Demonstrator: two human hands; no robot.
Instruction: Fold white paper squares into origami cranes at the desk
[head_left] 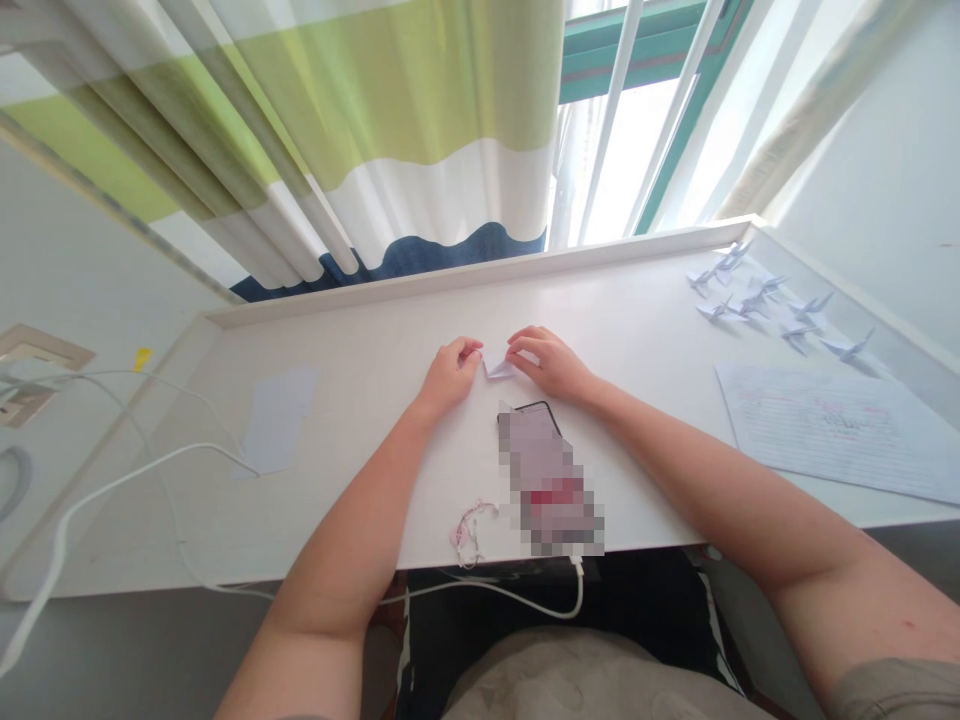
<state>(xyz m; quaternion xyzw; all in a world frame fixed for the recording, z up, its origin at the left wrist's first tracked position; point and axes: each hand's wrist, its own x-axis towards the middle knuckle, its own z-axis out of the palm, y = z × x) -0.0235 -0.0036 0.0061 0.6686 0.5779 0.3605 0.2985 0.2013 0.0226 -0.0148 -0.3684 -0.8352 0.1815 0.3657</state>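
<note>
A small folded white piece of paper (499,368) is held just above or on the white desk, between my two hands. My left hand (452,375) pinches its left tip with thumb and forefinger. On the other side, my right hand (550,362) grips the right part, its fingers bent over the paper and covering some of the folds. Just below the hands lies a phone (544,475), its screen blurred out. Several folded paper cranes (761,295) stand in a group at the back right of the desk.
Sheets of plain paper (279,415) lie at left, beside a white cable (172,450). Lined written paper (836,425) is at right. A pink-and-white beaded strap (471,532) sits near the desk's front edge. A charging cable (579,590) runs from the phone over that edge. A raised rim (480,275) borders the desk's back.
</note>
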